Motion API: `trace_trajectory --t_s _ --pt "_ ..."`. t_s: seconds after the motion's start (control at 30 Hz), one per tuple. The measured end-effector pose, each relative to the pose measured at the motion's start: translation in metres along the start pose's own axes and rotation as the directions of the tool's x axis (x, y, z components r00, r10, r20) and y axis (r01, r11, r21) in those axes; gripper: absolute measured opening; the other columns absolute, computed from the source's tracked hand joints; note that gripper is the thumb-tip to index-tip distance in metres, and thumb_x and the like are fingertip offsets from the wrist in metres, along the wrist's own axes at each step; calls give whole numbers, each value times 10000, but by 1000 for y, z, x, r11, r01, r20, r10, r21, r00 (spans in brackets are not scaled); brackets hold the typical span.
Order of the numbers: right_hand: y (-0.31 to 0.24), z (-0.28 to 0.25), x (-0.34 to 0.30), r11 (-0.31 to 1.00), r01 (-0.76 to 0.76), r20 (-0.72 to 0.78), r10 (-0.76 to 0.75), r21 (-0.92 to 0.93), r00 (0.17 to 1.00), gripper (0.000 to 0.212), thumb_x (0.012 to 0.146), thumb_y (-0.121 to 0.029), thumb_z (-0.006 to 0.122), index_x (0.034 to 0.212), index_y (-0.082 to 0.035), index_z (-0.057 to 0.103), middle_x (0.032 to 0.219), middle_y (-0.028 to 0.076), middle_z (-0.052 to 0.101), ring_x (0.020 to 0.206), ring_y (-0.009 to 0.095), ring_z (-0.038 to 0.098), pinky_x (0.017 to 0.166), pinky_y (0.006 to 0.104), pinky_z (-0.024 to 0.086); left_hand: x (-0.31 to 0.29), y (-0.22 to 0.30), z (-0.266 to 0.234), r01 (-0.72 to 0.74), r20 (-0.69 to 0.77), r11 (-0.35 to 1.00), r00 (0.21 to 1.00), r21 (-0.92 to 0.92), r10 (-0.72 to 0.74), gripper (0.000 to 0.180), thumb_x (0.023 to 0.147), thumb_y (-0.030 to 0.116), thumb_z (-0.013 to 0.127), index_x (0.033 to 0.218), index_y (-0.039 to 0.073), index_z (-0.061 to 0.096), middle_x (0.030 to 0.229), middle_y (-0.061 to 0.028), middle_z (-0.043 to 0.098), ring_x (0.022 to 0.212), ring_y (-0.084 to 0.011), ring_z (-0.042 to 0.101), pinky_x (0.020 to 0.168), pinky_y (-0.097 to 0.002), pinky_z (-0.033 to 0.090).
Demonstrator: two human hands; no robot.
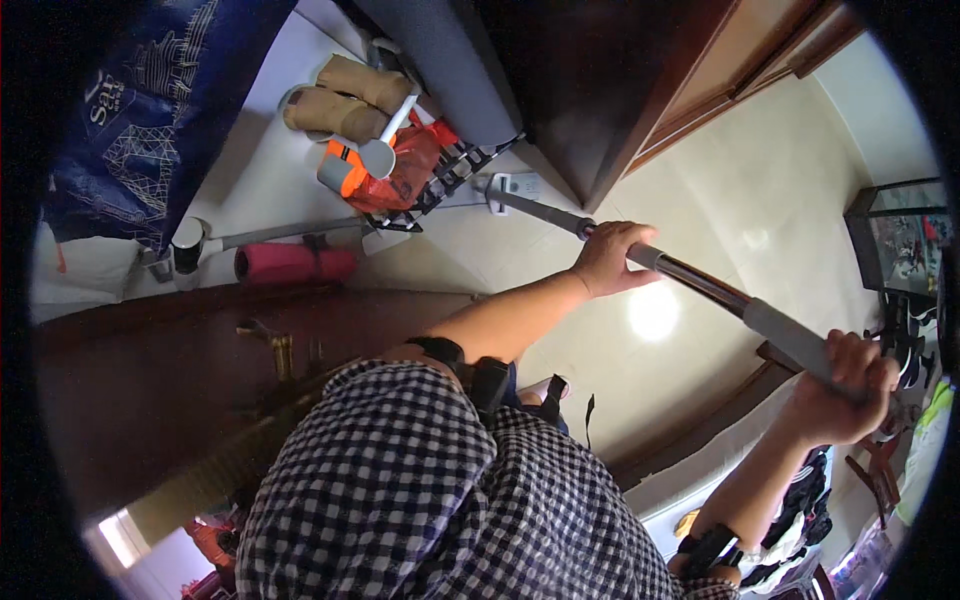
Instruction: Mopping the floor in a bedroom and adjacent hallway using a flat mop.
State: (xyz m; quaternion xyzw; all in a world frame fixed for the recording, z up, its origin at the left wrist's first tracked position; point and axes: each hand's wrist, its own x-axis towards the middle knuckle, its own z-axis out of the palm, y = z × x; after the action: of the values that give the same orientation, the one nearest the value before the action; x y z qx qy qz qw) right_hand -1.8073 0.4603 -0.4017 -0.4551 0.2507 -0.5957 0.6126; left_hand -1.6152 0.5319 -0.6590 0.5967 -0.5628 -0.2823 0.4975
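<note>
A long mop [705, 286] with a grey and chrome pole slants across the view, from upper middle down to the right. My left hand [608, 258] is closed round the pole's middle, near a dark joint. Farther up, my right hand [848, 395] wraps its fingers round the grey grip close to the top end. The mop's pale flat head [515, 188] lies low at the floor, beside the dark wooden door and the black rack; part of it is hard to make out.
An open dark wooden door [625, 90] stands right of the mop head. A black rack [440, 185] holds an orange-red bag [405, 170] and rolled brown things [350, 100]. A pink roll [295, 263] lies at left. A glass tank [905, 235] and a bed [690, 480] are at right.
</note>
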Motion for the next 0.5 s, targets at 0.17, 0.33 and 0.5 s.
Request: trace_trajectory --t_s 0.17,0.33,0.5 --pt "22 -1 -31 998 -57 8 57 -1 998 215 881 -201 453 703 -123 361 547 36 379 487 143 362 528 302 303 -14 -34 -20 213 255 963 934 162 -250 232 589 226 726 645 71 562 674 -125 592 656 -319 594 581 -387 457" --pt "30 55 -3 996 -87 372 82 -2 924 208 894 -159 446 712 -110 356 533 56 431 442 161 393 484 322 321 -17 -30 -36 154 -255 971 961 183 -104 210 619 137 686 600 68 489 620 -132 547 597 -342 546 549 -402 411" --pt "-12 75 23 987 -111 330 142 -114 933 225 900 -189 425 703 -122 340 544 16 354 478 145 342 537 306 318 -15 23 -24 166 -492 985 863 53 -119 195 624 103 627 545 68 451 542 -134 509 550 -336 537 500 -410 387"
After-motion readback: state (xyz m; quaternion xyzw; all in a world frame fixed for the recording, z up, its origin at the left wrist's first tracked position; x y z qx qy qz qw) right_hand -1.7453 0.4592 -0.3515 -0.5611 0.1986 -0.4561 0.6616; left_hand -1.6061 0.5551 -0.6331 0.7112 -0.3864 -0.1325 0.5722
